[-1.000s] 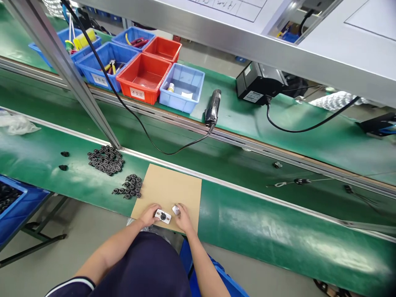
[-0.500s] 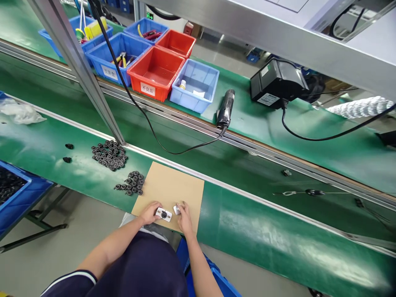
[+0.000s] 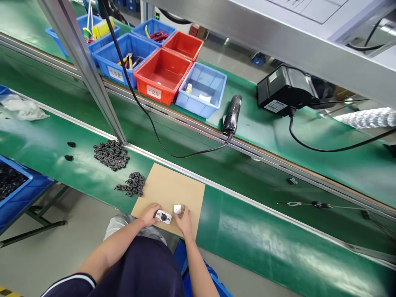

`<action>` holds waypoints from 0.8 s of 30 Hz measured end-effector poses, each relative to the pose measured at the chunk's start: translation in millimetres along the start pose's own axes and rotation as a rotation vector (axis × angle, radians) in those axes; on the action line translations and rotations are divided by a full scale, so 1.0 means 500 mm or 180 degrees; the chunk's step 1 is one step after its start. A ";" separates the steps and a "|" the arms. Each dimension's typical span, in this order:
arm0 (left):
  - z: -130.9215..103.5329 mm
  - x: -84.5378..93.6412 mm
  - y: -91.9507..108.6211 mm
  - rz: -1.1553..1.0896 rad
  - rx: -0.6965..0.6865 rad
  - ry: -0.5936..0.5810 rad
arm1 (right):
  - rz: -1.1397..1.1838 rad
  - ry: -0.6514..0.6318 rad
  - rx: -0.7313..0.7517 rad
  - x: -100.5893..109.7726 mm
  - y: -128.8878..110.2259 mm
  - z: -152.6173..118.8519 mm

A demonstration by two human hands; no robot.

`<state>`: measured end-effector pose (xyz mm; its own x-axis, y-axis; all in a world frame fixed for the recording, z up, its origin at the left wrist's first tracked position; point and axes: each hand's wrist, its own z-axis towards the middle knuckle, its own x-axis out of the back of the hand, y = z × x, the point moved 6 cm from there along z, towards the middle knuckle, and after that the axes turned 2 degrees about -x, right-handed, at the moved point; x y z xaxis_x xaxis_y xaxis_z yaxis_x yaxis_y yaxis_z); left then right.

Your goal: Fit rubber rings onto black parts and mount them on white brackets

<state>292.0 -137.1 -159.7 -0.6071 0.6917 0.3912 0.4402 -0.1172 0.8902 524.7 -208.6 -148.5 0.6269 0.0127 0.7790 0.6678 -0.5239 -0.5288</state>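
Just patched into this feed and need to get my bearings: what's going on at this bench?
A person works over a cardboard sheet on the green bench. Their left hand holds a flat white plate with a black round part at its middle. Their right hand has a small white block at its fingertips, a little apart from the plate. Two clusters of black round parts, the smaller and the larger, lie on the bench to the left.

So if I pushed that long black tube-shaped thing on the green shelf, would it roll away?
The long black tube-shaped thing might roll a bit, because its body looks rounded. The thin black cord at its end would probably tug it back. It looks shiny, like hard plastic, so likely stiff.
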 end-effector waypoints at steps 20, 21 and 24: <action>-0.010 0.000 0.008 0.0057 0.0008 0.0139 | 0.0203 -0.0493 0.0770 0.029 -0.117 -0.131; -0.010 0.000 0.009 0.0064 -0.0002 0.0136 | 0.0135 -0.0516 0.0751 0.023 -0.125 -0.136; -0.009 -0.001 0.011 0.0079 -0.0038 0.0113 | -0.0074 -0.0605 0.0690 0.006 -0.142 -0.140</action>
<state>291.8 -141.1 -153.7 -0.6191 0.6628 0.4211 0.4477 -0.1427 0.8827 451.1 -230.9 -84.9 0.6608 0.1926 0.7254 0.7401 -0.3277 -0.5872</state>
